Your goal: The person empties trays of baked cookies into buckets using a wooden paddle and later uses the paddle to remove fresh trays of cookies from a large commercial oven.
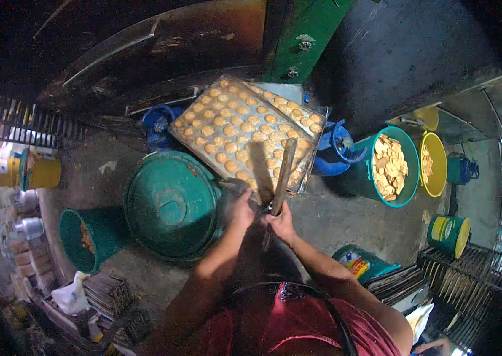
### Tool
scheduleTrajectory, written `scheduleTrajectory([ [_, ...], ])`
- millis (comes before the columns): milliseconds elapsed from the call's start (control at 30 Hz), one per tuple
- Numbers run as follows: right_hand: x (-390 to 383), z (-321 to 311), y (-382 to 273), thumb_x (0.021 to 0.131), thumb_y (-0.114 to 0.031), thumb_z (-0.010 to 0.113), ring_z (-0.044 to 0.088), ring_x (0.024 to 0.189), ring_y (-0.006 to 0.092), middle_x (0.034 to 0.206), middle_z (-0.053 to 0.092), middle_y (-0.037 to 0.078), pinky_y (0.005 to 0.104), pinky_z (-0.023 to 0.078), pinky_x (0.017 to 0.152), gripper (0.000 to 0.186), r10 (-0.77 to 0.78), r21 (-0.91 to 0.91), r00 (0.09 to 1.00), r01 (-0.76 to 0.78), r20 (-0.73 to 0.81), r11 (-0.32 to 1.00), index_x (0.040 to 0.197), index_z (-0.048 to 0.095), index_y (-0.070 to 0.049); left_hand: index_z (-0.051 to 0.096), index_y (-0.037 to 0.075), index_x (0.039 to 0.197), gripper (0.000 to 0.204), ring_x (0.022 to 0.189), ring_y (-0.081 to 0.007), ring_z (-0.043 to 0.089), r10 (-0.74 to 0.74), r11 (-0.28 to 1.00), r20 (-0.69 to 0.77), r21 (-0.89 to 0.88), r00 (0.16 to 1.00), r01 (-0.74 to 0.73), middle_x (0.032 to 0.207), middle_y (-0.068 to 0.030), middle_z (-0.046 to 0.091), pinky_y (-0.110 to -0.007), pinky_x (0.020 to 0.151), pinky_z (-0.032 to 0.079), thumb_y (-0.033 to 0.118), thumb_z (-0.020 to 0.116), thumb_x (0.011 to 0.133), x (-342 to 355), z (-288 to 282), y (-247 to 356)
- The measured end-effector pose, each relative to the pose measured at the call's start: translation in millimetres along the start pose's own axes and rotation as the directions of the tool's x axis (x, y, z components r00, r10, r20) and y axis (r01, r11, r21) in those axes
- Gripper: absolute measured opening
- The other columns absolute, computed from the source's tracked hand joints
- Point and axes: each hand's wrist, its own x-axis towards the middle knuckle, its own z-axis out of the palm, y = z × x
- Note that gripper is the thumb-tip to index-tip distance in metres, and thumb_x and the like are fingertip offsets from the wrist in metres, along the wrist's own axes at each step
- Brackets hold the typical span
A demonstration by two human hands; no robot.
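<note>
1. Gripping of a wooden stick [286,172] by the right hand [280,222] is observed in the head view; the fingers are closed around its lower part, and the stick is pointed toward 12 o'clock. All bearings below are taken from the hands.
2. The left hand [242,209] is noted just beside, at the right hand's 10 o'clock. Whether anything is grasped by it cannot be told, owing to blur and shadow.
3. The far end of the stick is seen across the near part of a metal tray [252,111], located between 11 and 12 o'clock and set askew. Contact between the two cannot be confirmed.
4. The tray is covered with round golden biscuits [246,127]. A second tray [303,106], likewise loaded, is partly overlapped by it toward 1 o'clock.
5. A green lidded drum [171,204] is positioned at 9 o'clock, near the left forearm.
6. A blue container [341,151] is recorded at 2 o'clock; beyond it, a teal bucket [372,172] is filled with pale golden pieces [391,166].
7. A yellow bucket [438,184], also holding such pieces, is placed just past the teal one.
</note>
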Motion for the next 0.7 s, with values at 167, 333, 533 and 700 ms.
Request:
scheduleTrajectory([
  [167, 1, -58, -2, 0.065, -0.001, 0.065, 0.053, 0.085, 0.0169, 0.090, 0.055, 0.006, 0.0305, 0.046, 0.075, 0.043, 0.124, -0.238, 0.991, -0.108, 0.054, 0.965, 0.104, 0.047, -0.001, 0.056, 0.006, 0.109, 0.034, 0.097, -0.0208, 0.057, 0.150, 0.988, 0.104, 0.025, 0.983, -0.153, 0.102, -0.0042, 0.061, -0.038, 0.089, 0.044, 0.006, 0.064, 0.076, -45, -39, 66],
  [333, -45, -76, 35, 0.065, -0.002, 0.066, 0.052, 0.077, 0.0145, 0.085, 0.053, 0.004, 0.0285, 0.045, 0.069, 0.036, 0.036, -0.367, 0.991, -0.080, -0.126, 0.927, 0.097, 0.048, -0.002, 0.055, 0.002, 0.111, 0.032, 0.097, -0.0215, 0.057, 0.324, 0.844, 0.144, 0.401, 0.935, -0.355, 0.103, -0.0078, 0.061, -0.036, 0.086, 0.045, 0.007, 0.060, 0.080, -151, -212, 148],
  [533, -94, -83, 66, 0.066, -0.004, 0.067, 0.052, 0.067, 0.0163, 0.073, 0.053, 0.004, 0.0305, 0.044, 0.060, 0.030, 0.040, -0.216, 0.953, -0.109, -0.301, 0.970, 0.090, 0.050, -0.003, 0.057, 0.002, 0.104, 0.023, 0.083, -0.0208, 0.060, 0.142, 0.920, -0.019, 0.371, 0.990, -0.125, 0.096, -0.0067, 0.061, -0.037, 0.072, 0.049, 0.010, 0.059, 0.083, -211, -251, 159],
  [700, -86, -79, 58, 0.065, -0.006, 0.068, 0.053, 0.068, 0.0168, 0.074, 0.054, 0.004, 0.0319, 0.045, 0.061, 0.029, 0.082, -0.304, 0.944, -0.184, -0.320, 0.935, 0.088, 0.051, -0.003, 0.057, 0.005, 0.104, 0.025, 0.078, -0.0234, 0.061, 0.265, 0.744, -0.121, 0.656, 0.957, -0.124, 0.092, -0.0076, 0.062, -0.037, 0.067, 0.049, 0.013, 0.062, 0.081, -154, -322, 154],
])
